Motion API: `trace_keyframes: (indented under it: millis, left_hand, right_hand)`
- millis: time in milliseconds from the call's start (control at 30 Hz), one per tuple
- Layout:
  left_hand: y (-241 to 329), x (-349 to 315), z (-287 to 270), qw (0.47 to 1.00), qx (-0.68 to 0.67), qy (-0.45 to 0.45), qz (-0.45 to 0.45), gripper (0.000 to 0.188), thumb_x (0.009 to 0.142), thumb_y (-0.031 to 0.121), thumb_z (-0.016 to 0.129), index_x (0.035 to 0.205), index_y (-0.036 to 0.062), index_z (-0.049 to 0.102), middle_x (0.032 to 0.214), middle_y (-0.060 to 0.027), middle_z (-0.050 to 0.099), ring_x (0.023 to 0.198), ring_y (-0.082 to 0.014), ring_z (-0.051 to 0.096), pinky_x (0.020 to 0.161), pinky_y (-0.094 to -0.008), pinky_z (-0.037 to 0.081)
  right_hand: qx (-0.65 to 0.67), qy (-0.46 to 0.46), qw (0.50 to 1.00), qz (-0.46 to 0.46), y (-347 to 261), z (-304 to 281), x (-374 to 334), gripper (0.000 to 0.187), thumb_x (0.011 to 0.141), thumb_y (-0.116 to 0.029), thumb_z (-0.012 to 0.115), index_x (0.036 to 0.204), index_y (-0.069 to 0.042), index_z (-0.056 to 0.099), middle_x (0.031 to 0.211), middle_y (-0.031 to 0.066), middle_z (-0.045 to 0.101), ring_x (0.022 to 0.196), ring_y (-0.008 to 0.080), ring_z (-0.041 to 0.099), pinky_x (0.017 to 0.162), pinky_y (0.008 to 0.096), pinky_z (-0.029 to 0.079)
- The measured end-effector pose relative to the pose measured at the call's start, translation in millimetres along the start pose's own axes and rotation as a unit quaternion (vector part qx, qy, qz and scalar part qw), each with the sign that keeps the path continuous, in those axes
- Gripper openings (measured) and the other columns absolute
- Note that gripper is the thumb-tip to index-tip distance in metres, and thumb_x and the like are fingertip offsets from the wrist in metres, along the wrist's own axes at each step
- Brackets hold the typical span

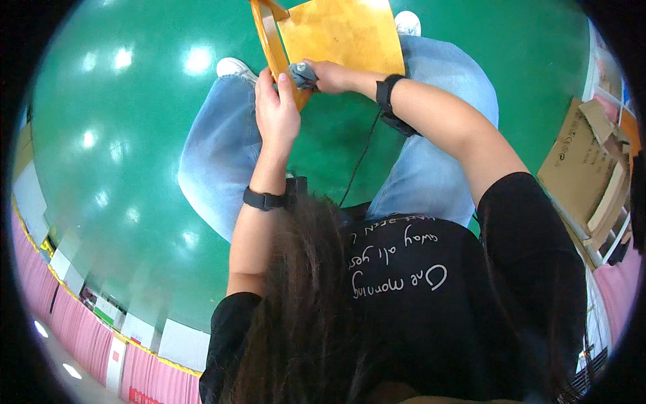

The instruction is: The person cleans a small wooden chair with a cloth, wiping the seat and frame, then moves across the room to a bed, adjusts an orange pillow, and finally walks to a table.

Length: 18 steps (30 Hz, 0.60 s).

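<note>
Chair (346, 34), wooden, is betw. jeans-clad legs (219, 145), prob. for steadiness; L hand (278, 111) grasps its side bar (270, 44), likely bracing it; R hand (330, 76) clutches grey-blue cloth (303, 76) against the wood.

The left hand (277, 114) is curled in a grip, thumb extended, wrist nearly straight. Just right of the left hand, the right hand (331, 76) is closed, fingers bunched. The left forearm (259, 229) runs from the left hand back toward the body; the right forearm (434, 108) slants in from the left hand's right, elbow bent.
</note>
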<state>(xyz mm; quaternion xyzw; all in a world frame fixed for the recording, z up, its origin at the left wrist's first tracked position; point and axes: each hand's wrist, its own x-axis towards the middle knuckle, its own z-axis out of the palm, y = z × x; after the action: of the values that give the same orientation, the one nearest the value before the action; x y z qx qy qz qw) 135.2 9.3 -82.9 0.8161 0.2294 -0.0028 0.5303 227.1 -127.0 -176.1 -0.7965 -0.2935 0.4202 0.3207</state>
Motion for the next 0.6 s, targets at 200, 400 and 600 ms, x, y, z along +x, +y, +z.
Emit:
trace_keyframes:
  millis: [200, 400, 600]
  left_hand:
    - [-1.5, -7.9, -3.1, 1.0, 0.008, 0.01, -0.001, 0.034, 0.089, 0.027, 0.038, 0.108, -0.0001, 0.047, 0.095, -0.0185, 0.053, 0.088, -0.032, 0.052, 0.075, -0.038, 0.041]
    - [2.8, -8.8, 2.5, 1.0, -0.001, 0.012, 0.015, 0.033, 0.089, 0.027, 0.039, 0.107, -0.0001, 0.047, 0.092, -0.0181, 0.054, 0.084, -0.0313, 0.054, 0.073, -0.0378, 0.042]
    - [3.1, -9.8, 1.7, 0.999, 0.006, 0.032, 0.026, 0.033, 0.089, 0.027, 0.04, 0.105, 0.0004, 0.049, 0.09, -0.018, 0.056, 0.081, -0.0308, 0.055, 0.071, -0.0379, 0.042]
  right_hand:
    - [0.123, -0.009, 0.991, 0.052, -38.3, -11.1, -7.6, 0.029, 0.075, -0.005, 0.053, 0.104, -0.006, 0.052, 0.096, 0.013, 0.061, 0.089, 0.0239, 0.057, 0.076, 0.0339, 0.043]
    - [0.481, -0.01, 0.862, 0.162, -31.7, -12.9, -2.3, 0.019, 0.079, -0.007, 0.054, 0.097, 0.001, 0.056, 0.091, 0.0087, 0.058, 0.083, 0.0175, 0.053, 0.076, 0.0307, 0.041]
    - [0.405, 0.004, 0.897, 0.176, -48.0, -23.2, -3.8, 0.02, 0.081, -0.009, 0.051, 0.099, 0.0, 0.054, 0.092, 0.0079, 0.057, 0.084, 0.0171, 0.053, 0.076, 0.0302, 0.042]
